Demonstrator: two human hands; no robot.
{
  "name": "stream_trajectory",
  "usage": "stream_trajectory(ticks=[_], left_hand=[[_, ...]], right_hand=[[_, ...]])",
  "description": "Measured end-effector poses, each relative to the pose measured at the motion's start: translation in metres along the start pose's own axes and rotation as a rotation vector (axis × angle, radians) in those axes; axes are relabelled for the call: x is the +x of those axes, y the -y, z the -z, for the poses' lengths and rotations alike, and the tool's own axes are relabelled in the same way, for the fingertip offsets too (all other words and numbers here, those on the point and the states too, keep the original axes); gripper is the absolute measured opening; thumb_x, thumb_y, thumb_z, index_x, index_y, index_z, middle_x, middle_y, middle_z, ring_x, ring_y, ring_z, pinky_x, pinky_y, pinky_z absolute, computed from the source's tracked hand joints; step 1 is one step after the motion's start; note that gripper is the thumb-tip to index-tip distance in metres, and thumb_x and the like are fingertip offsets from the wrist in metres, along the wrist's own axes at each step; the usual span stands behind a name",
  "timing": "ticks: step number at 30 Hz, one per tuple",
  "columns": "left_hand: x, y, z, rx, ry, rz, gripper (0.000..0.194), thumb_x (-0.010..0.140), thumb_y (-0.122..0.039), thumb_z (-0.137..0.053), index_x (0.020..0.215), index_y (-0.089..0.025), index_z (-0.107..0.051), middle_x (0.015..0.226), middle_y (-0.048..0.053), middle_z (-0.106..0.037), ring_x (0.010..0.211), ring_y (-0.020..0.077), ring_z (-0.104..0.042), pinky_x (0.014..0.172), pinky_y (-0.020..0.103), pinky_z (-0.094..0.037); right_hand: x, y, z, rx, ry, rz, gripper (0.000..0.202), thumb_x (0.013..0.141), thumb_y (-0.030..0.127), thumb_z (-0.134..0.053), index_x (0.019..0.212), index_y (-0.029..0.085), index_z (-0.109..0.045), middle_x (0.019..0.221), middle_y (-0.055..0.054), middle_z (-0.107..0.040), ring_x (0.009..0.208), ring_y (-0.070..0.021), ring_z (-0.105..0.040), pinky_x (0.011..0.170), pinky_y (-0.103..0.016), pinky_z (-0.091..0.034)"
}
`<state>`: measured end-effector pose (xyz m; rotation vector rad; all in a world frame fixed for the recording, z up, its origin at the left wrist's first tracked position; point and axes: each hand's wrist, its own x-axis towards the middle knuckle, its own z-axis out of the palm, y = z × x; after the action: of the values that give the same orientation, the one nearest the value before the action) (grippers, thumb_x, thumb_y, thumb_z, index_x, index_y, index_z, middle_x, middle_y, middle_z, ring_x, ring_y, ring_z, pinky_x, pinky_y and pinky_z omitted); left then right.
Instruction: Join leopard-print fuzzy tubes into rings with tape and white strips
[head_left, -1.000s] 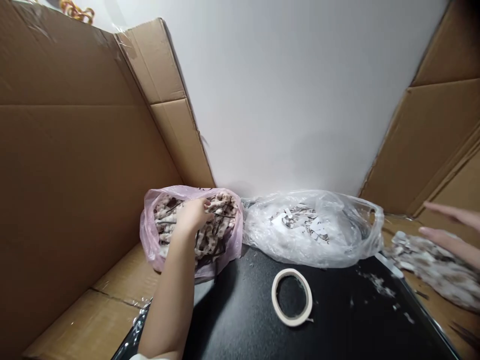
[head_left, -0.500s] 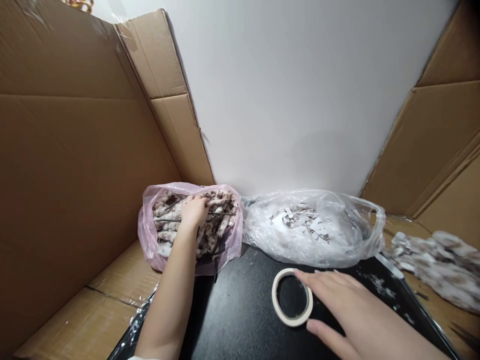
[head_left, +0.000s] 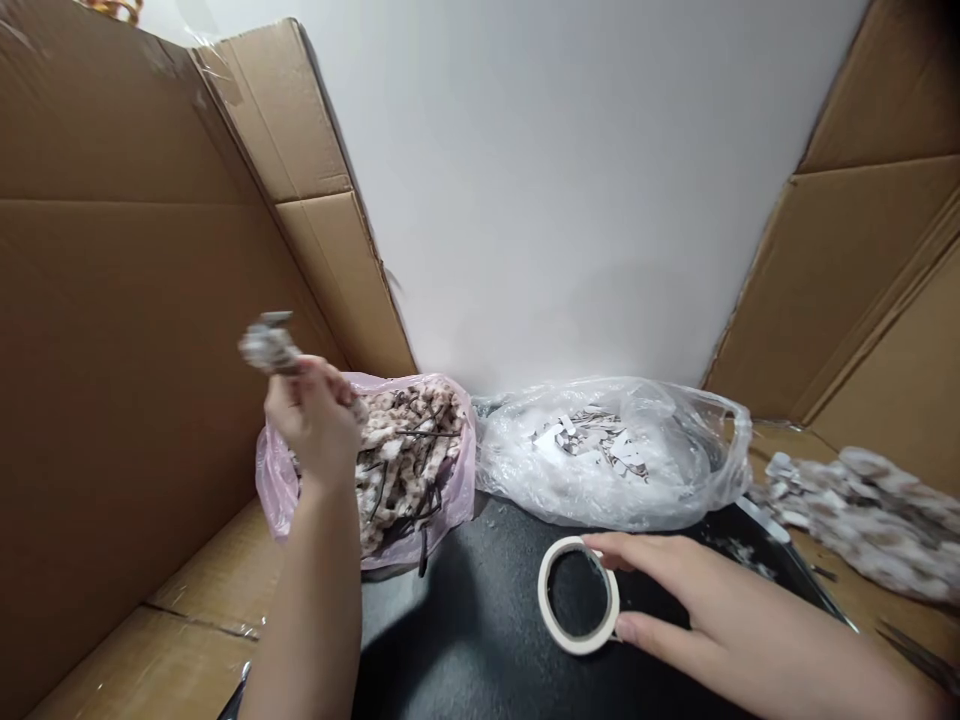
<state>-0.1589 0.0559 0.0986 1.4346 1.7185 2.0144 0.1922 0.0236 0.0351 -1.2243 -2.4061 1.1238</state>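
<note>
My left hand (head_left: 319, 415) is raised over the left side of a pink plastic bag (head_left: 466, 440), its fingers closed round a fluffy white-and-brown strip (head_left: 268, 345). The strip's end sticks out to the left and is blurred. Inside the bag lie more fuzzy strips (head_left: 405, 425) with dark thin stems among them. Lower right, my right hand (head_left: 679, 590) grips a roll of masking tape (head_left: 546, 600) by its right side, index finger at the upper rim and thumb at the lower right rim. The other fingers of that hand are partly hidden.
A clear plastic bag (head_left: 510, 485) with paper scraps lies beside the pink one on the black tabletop (head_left: 480, 670). Fluffy pieces (head_left: 877, 520) and what looks like scissors (head_left: 919, 650) lie at right. Cardboard walls (head_left: 127, 330) stand on both sides.
My left hand has come up and left out of the pink bag with a fluffy strip in it. My right hand stays at the tape roll, its thumb slightly higher.
</note>
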Motion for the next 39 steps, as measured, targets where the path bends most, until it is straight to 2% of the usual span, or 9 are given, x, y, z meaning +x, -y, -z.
stream_trajectory(ticks=[3, 7, 10, 13, 19, 23, 28, 32, 39], left_hand=[[-0.022, -0.045, 0.01, -0.38, -0.205, -0.099, 0.034, 0.097, -0.024, -0.023, 0.063, -0.018, -0.023, 0.054, -0.006, -0.019, 0.044, 0.0059, -0.028, 0.054, 0.027, -0.026], [-0.038, -0.071, 0.0, -0.843, -0.07, 0.106, 0.041, 0.098, -0.026, -0.033, 0.059, -0.017, -0.023, 0.05, -0.006, -0.016, 0.039, 0.0054, -0.022, 0.041, 0.019, -0.025], [-0.048, -0.061, -0.033, -1.112, 0.118, 0.342, 0.04, 0.1, -0.027, -0.03, 0.061, -0.019, -0.033, 0.048, -0.008, -0.023, 0.038, 0.0054, -0.023, 0.038, 0.017, -0.026], [-0.064, -0.042, -0.072, -1.135, 0.295, 0.59, 0.039, 0.1, -0.028, -0.032, 0.062, -0.019, -0.036, 0.048, -0.008, -0.025, 0.037, 0.0062, -0.025, 0.039, 0.018, -0.027], [-0.08, -0.008, -0.113, -1.097, 0.312, 0.817, 0.039, 0.101, -0.026, -0.029, 0.063, -0.019, -0.035, 0.046, -0.009, -0.026, 0.035, 0.0064, -0.028, 0.04, 0.017, -0.029], [-0.071, 0.01, -0.116, -1.063, 0.271, 0.846, 0.038, 0.1, -0.027, -0.027, 0.063, -0.02, -0.035, 0.046, -0.009, -0.028, 0.035, 0.0065, -0.032, 0.042, 0.017, -0.032], [-0.05, 0.024, -0.109, -0.993, 0.287, 0.874, 0.037, 0.097, -0.032, -0.032, 0.064, -0.019, -0.041, 0.047, -0.008, -0.037, 0.038, 0.0089, -0.04, 0.045, 0.021, -0.04], [-0.033, 0.03, -0.098, -0.975, 0.293, 0.846, 0.036, 0.096, -0.031, -0.035, 0.063, -0.019, -0.043, 0.048, -0.008, -0.038, 0.038, 0.0079, -0.041, 0.047, 0.02, -0.04], [-0.02, 0.028, -0.08, -1.008, 0.331, 0.813, 0.043, 0.097, -0.025, -0.023, 0.06, -0.018, -0.043, 0.045, -0.008, -0.03, 0.033, 0.006, -0.03, 0.04, 0.017, -0.029]], right_hand=[[0.003, 0.004, 0.002, 0.046, -0.024, 0.043, 0.057, 0.084, 0.05, -0.062, 0.137, 0.032, -0.053, 0.143, -0.006, -0.053, 0.13, -0.0341, -0.048, 0.111, -0.05, -0.034], [0.009, 0.015, -0.004, 0.169, -0.123, 0.123, 0.059, 0.086, 0.05, -0.06, 0.141, 0.033, -0.047, 0.147, -0.006, -0.046, 0.136, -0.0323, -0.04, 0.114, -0.051, -0.027], [0.018, 0.022, -0.023, 0.391, -0.101, 0.171, 0.061, 0.085, 0.05, -0.063, 0.14, 0.03, -0.046, 0.147, -0.008, -0.045, 0.136, -0.0306, -0.038, 0.114, -0.049, -0.025], [0.033, 0.023, -0.051, 0.844, 0.106, 0.162, 0.061, 0.084, 0.054, -0.062, 0.135, 0.025, -0.046, 0.134, -0.011, -0.056, 0.126, -0.0267, -0.049, 0.104, -0.042, -0.036], [0.059, 0.007, -0.095, 1.365, 0.355, -0.057, 0.054, 0.072, 0.055, -0.073, 0.105, 0.017, -0.054, 0.083, -0.006, -0.069, 0.079, -0.0202, -0.067, 0.078, -0.035, -0.045], [0.065, -0.003, -0.097, 1.45, 0.532, -0.029, 0.049, 0.076, 0.058, -0.067, 0.099, 0.016, -0.055, 0.067, -0.001, -0.063, 0.058, -0.0167, -0.064, 0.064, -0.034, -0.048], [0.067, -0.009, -0.079, 1.467, 0.625, -0.165, 0.023, 0.094, 0.04, -0.05, 0.088, 0.018, -0.053, 0.051, 0.01, -0.038, 0.035, -0.0022, -0.023, 0.041, -0.014, -0.026], [0.069, -0.015, -0.064, 1.313, 0.592, -0.245, 0.024, 0.097, 0.037, -0.044, 0.083, 0.018, -0.05, 0.049, 0.011, -0.031, 0.035, -0.0024, -0.015, 0.037, -0.013, -0.014], [0.068, -0.027, -0.039, 1.048, 0.518, -0.237, 0.027, 0.094, 0.042, -0.05, 0.081, 0.018, -0.048, 0.052, 0.011, -0.032, 0.037, -0.0013, -0.015, 0.035, -0.013, -0.013]])
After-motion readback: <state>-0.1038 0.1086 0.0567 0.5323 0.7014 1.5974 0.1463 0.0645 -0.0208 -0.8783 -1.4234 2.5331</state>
